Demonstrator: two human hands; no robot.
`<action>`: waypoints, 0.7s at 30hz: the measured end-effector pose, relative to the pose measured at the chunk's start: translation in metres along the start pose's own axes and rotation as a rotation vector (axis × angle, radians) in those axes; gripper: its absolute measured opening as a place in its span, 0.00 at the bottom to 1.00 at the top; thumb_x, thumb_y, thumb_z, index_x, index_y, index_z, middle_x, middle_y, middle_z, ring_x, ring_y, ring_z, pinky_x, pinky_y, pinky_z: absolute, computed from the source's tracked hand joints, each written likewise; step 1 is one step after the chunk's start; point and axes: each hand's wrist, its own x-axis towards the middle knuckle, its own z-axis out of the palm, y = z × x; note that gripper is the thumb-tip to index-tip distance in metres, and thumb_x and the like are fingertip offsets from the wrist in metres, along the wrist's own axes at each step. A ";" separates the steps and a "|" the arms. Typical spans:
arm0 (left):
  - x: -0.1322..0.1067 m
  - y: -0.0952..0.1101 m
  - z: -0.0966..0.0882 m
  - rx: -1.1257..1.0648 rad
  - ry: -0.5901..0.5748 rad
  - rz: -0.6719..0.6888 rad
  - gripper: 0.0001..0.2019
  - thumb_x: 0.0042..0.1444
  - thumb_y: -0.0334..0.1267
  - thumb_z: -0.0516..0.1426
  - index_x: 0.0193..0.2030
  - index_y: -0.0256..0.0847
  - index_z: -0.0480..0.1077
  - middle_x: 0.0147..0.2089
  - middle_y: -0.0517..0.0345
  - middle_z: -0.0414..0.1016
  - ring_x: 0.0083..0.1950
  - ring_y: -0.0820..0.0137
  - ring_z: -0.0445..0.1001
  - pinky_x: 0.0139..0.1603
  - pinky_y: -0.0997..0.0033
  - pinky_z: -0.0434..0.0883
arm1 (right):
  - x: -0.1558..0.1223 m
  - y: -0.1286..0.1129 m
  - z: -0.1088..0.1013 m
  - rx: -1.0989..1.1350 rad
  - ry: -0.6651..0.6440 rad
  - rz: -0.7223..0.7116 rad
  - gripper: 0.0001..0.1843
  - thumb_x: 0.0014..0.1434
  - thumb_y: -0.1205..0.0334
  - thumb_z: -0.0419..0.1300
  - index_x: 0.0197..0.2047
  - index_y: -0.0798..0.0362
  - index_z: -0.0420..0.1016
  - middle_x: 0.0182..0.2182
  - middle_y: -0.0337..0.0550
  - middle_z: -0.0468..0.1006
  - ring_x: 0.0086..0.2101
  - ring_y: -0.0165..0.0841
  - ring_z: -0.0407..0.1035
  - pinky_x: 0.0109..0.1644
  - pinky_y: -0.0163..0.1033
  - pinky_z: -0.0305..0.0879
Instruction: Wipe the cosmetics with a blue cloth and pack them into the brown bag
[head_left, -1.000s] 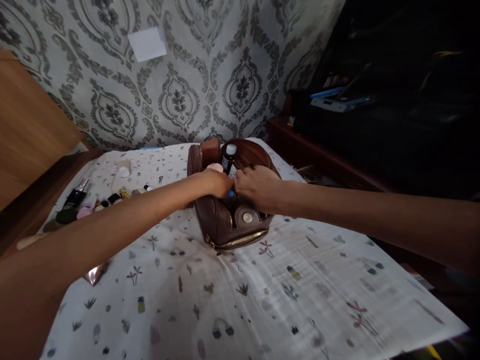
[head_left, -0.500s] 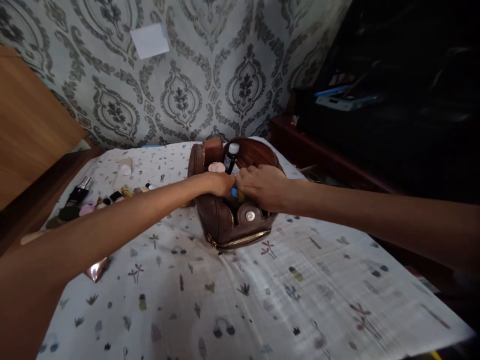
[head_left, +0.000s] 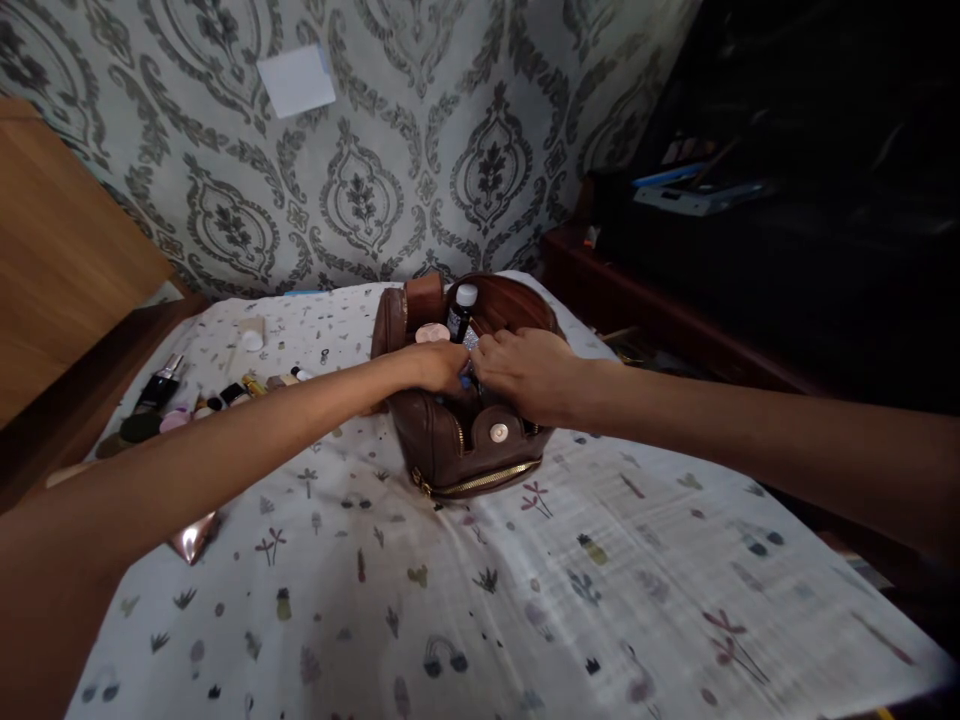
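Observation:
A brown cosmetic bag [head_left: 435, 440] with gold zippers and a round snap stands unzipped on the patterned cloth. My left hand [head_left: 442, 367] reaches into it from the left, fingers bent down and mostly hidden. From the right, my right hand [head_left: 525, 370] is inside the opening too, its fingers curled. The two hands almost meet; something small and blue shows between them, too hidden to name. Behind the hands, a dark bottle with a white cap [head_left: 461, 310] stands in the bag, beside a round pinkish item [head_left: 433, 334].
Several cosmetics lie at the left, among them a black bottle [head_left: 159, 385], a pale tube [head_left: 253, 333] and a shiny pink pouch [head_left: 193, 538]. White printed cloth [head_left: 480, 600] covers the surface. A wooden panel [head_left: 67, 250] rises at left; a dark red ledge [head_left: 660, 325] runs along the right.
Both hands stay in the bag, nearly still. A yellowish thing seen beneath the right hand is now out of sight, and less of the blue item shows.

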 end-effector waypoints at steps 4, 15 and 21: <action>0.009 -0.010 0.012 -0.093 0.134 0.122 0.16 0.50 0.41 0.64 0.45 0.37 0.76 0.41 0.54 0.83 0.42 0.65 0.80 0.42 0.75 0.72 | 0.001 0.001 0.004 0.012 0.016 -0.009 0.21 0.62 0.75 0.54 0.58 0.66 0.72 0.51 0.62 0.77 0.50 0.45 0.74 0.44 0.41 0.65; 0.017 -0.011 0.017 -0.037 0.098 0.092 0.18 0.53 0.39 0.62 0.49 0.34 0.72 0.52 0.46 0.81 0.50 0.63 0.79 0.48 0.74 0.72 | -0.005 0.007 -0.011 0.078 0.031 -0.061 0.12 0.63 0.72 0.57 0.46 0.62 0.79 0.45 0.59 0.80 0.44 0.43 0.75 0.41 0.41 0.63; 0.009 0.000 0.001 -0.003 0.001 0.080 0.20 0.51 0.45 0.64 0.48 0.36 0.75 0.45 0.52 0.83 0.45 0.64 0.80 0.45 0.74 0.72 | -0.036 0.012 0.001 0.089 0.254 -0.211 0.10 0.61 0.74 0.55 0.37 0.56 0.77 0.36 0.49 0.80 0.38 0.38 0.72 0.47 0.44 0.58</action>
